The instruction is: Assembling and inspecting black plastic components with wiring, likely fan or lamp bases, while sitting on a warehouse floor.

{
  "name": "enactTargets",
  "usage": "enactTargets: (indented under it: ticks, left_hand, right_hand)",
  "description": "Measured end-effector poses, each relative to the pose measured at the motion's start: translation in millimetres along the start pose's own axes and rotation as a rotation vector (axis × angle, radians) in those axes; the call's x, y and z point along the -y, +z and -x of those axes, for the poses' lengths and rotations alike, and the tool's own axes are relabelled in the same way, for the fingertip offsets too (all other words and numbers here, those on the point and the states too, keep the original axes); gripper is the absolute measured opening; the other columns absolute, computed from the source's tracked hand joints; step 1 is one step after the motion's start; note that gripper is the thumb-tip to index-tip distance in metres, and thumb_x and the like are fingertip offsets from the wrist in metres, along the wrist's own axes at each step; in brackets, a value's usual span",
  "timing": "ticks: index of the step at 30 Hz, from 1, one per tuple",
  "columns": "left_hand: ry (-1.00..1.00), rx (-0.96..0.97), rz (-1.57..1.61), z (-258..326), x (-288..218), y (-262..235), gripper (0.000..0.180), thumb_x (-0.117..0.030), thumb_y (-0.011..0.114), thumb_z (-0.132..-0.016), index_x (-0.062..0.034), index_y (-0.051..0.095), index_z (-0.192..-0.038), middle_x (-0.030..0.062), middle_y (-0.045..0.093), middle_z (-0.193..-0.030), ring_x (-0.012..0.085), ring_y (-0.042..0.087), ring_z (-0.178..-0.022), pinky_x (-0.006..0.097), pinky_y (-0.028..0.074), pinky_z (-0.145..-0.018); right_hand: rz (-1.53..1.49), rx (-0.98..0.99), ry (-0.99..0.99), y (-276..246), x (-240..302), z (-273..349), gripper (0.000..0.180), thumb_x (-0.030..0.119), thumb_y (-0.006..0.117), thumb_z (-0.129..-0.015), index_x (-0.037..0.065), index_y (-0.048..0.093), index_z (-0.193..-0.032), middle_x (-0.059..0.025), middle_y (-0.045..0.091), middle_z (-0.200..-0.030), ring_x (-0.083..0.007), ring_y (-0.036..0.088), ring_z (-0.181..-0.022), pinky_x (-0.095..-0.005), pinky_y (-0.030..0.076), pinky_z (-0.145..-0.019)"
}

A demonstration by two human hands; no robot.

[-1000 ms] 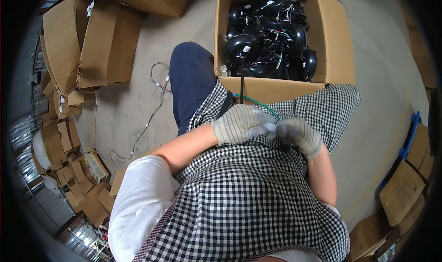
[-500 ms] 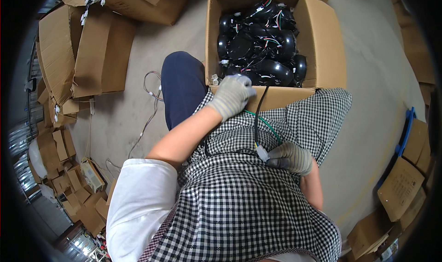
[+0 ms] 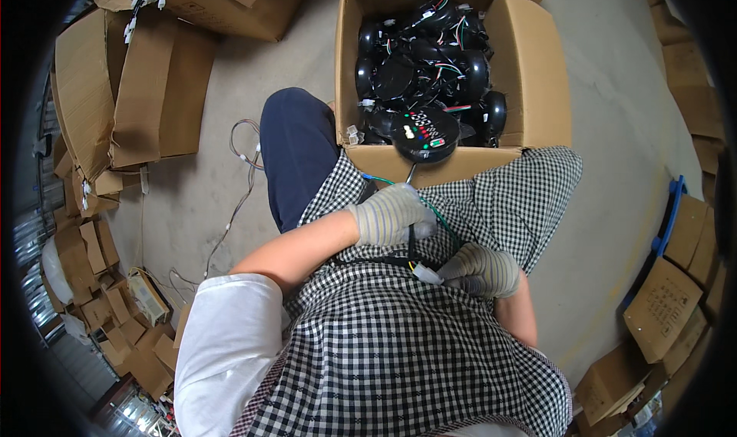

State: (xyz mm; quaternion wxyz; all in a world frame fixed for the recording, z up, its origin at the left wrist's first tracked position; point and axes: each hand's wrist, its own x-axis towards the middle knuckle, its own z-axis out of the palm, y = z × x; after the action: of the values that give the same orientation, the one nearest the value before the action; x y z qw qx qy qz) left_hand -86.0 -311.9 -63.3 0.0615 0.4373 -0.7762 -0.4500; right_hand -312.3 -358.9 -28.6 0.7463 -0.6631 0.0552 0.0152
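My left hand (image 3: 389,214), in a striped work glove, is closed around a black cable with green and other thin wires, just below a round black gauge (image 3: 423,133) that hangs over the near rim of the open cardboard box (image 3: 546,91). My right hand (image 3: 482,270), also gloved, grips the white connector (image 3: 427,273) at the wire's end, low over my checked apron. The box holds several more black round parts with coloured wiring.
Flattened and stacked cardboard boxes (image 3: 127,91) lie to the left on the concrete floor. Loose wires (image 3: 244,157) trail beside my knee. More small cartons (image 3: 664,306) and a blue handle (image 3: 666,218) stand at the right edge.
My left hand reached to the box rim, then came back toward my lap with a round black gauge drawn up onto the box edge. The right hand stayed low on the wire end.
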Motion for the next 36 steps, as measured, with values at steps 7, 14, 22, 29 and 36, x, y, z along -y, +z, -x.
enactTargets:
  ticks: [7,14,22,29,36]
  left_hand:
    - [0.104,-0.16,0.228,3.9,9.9,15.3,0.029,-0.012,0.066,-0.066,-0.0075,0.067,-0.094,0.0114,0.064,-0.077,0.0301,0.063,-0.079,0.038,0.049,-0.072]
    - [0.027,-0.338,0.343,42.2,-4.4,12.5,0.034,-0.034,0.054,-0.09,-0.0018,0.064,-0.096,0.0153,0.065,-0.083,0.0302,0.062,-0.078,0.037,0.049,-0.066]
    - [-0.306,-0.789,1.274,131.5,-10.6,-31.6,0.045,-0.038,0.056,-0.092,0.0065,0.065,-0.096,-0.0014,0.051,-0.058,0.0046,0.04,-0.048,0.02,0.03,-0.047]
    - [-0.382,-0.813,1.105,134.0,-13.0,-24.1,0.051,-0.048,0.056,-0.088,0.0011,0.066,-0.096,0.0031,0.056,-0.063,0.007,0.044,-0.05,0.021,0.035,-0.05]
    - [-0.355,-0.857,0.968,117.2,-12.3,-37.2,0.036,-0.032,0.047,-0.094,-0.0007,0.066,-0.097,0.0003,0.055,-0.062,0.0069,0.048,-0.053,0.021,0.039,-0.053]
  right_hand:
    - [-0.144,-0.06,0.101,-2.2,-5.3,-4.2,0.029,0.028,0.058,-0.091,0.001,0.067,-0.089,-0.0058,0.064,-0.071,-0.0151,0.061,-0.063,-0.0274,0.049,-0.061]
    - [-0.01,-0.414,0.395,-21.8,5.1,-30.8,0.027,0.025,0.051,-0.095,0.002,0.063,-0.085,-0.0015,0.051,-0.058,-0.0103,0.048,-0.053,-0.0242,0.04,-0.049]
    - [1.054,-0.916,0.101,-154.0,-37.1,-134.3,0.029,0.026,0.05,-0.094,0.0,0.063,-0.096,-0.0134,0.064,-0.093,-0.0283,0.063,-0.081,-0.0365,0.049,-0.071]
    - [1.217,-0.237,1.113,-161.6,-73.2,-183.1,0.027,0.025,0.055,-0.088,0.006,0.066,-0.103,-0.0169,0.063,-0.111,-0.0327,0.06,-0.105,-0.0418,0.048,-0.088]
    - [0.992,-0.821,0.171,-160.3,-39.0,-107.4,0.016,0.017,0.06,-0.084,0.004,0.068,-0.089,-0.0149,0.061,-0.099,-0.0306,0.059,-0.093,-0.0393,0.047,-0.081]
